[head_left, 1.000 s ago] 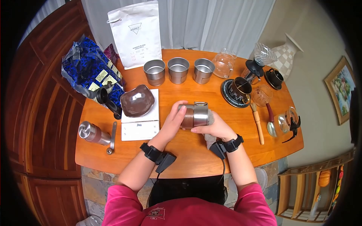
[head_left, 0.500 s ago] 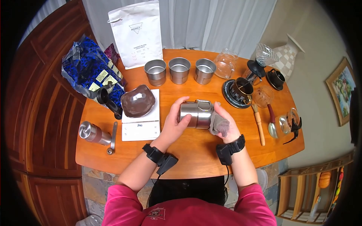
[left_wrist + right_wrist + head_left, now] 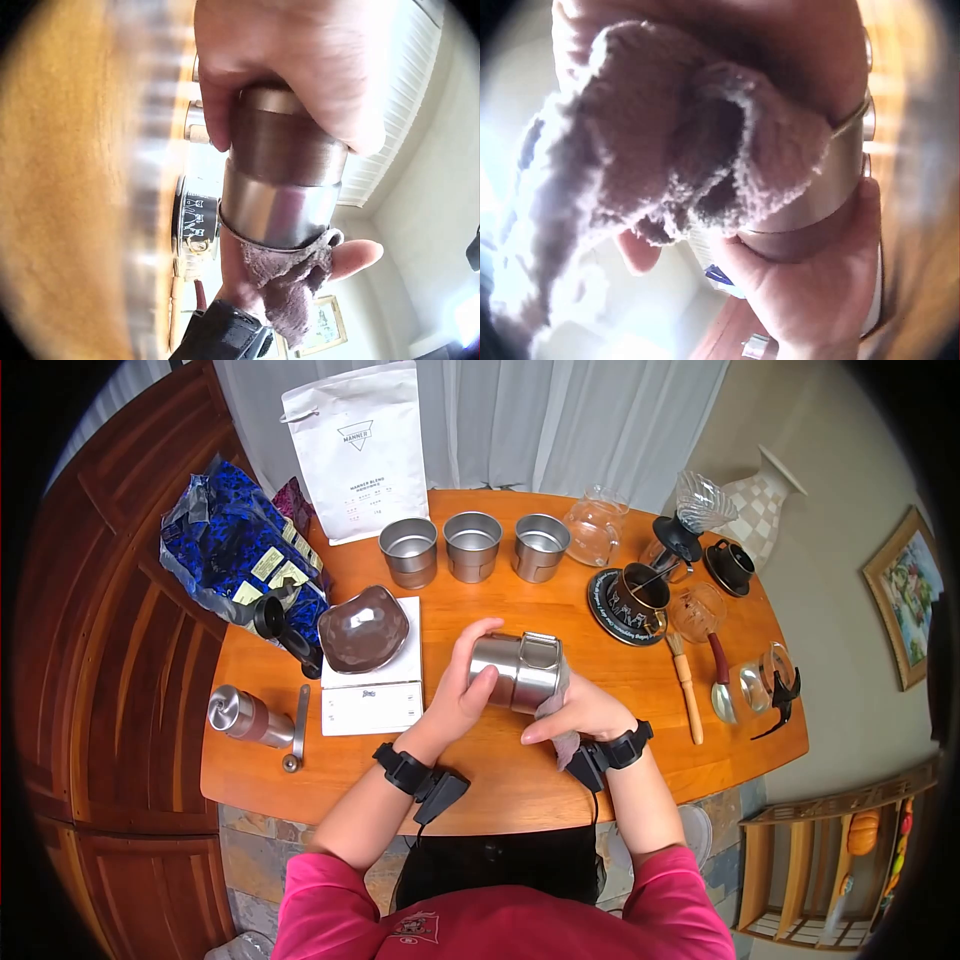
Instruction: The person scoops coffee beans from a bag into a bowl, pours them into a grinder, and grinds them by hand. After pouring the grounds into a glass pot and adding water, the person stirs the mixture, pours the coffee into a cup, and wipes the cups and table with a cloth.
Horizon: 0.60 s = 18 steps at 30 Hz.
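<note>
A metal cup (image 3: 520, 672) with a folded handle lies on its side in the air above the table, its mouth toward the right. My left hand (image 3: 462, 685) grips its base end, thumb and fingers round the wall. At the mouth, my right hand (image 3: 590, 710) holds a grey cloth (image 3: 562, 745) against the cup, its fingers partly hidden behind cup and cloth. In the left wrist view the cloth (image 3: 289, 281) bunches out of the rim. The right wrist view shows the cloth (image 3: 652, 127) large, covering part of the mouth.
Three metal cups (image 3: 473, 546) stand at the back. On the left are a scale (image 3: 372, 707) bearing a brown dish (image 3: 364, 628), a grinder (image 3: 250, 717) and coffee bags (image 3: 360, 450). A black cup (image 3: 642, 592), a brush (image 3: 685, 685) and glassware (image 3: 597, 530) stand right.
The cup has turned and tilted slightly between the hands, its handle now facing up. My right hand has rolled over, with the back of the hand and thumb facing up and the cloth beneath.
</note>
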Motion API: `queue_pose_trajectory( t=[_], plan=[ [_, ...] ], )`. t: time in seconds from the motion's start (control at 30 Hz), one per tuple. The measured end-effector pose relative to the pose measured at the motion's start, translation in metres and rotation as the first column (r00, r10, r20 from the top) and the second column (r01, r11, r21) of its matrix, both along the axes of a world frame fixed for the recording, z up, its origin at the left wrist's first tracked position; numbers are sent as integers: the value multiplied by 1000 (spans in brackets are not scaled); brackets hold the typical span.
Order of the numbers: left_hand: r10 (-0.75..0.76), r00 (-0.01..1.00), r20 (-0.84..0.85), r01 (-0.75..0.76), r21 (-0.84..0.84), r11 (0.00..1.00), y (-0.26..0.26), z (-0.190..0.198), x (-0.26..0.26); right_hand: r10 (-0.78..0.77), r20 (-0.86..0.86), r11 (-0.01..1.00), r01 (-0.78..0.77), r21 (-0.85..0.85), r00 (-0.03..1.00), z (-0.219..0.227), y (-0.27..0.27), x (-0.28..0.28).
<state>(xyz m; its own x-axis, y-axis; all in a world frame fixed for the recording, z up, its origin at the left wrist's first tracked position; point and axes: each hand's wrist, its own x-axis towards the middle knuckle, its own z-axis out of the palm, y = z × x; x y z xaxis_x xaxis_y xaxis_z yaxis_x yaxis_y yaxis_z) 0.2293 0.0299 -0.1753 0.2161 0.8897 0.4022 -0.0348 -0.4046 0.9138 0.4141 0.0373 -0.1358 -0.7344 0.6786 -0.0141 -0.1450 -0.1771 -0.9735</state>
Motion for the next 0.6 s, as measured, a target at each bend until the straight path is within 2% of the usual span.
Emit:
queue_pose_trajectory(
  t=[0.07, 0.17, 0.37, 0.43, 0.47, 0.6],
  plan=[
    [-37, 999, 33, 39, -62, 997, -1, 2, -1, 9, 128, 994, -23, 104, 992, -5, 2, 2],
    [-93, 991, 95, 107, -152, 983, -3, 4, -2, 33, 279, 986, -77, 147, 960, -8, 4, 6],
    [16, 999, 31, -12, -122, 992, 1, -8, 5, 3, 336, 957, -100, 271, 942, -8, 9, 5],
    [58, 997, 41, -51, -159, 986, 1, -6, 5, -113, 283, 958, 28, 286, 953, -8, 6, 1],
    [80, 996, 46, -71, -179, 981, 1, -5, 4, -169, 256, 952, 91, 291, 952, -8, 5, -2],
    [67, 993, 100, -46, -198, 979, 5, -14, 4, -162, 267, 986, 145, 85, 950, 1, 4, -5]
  ],
)
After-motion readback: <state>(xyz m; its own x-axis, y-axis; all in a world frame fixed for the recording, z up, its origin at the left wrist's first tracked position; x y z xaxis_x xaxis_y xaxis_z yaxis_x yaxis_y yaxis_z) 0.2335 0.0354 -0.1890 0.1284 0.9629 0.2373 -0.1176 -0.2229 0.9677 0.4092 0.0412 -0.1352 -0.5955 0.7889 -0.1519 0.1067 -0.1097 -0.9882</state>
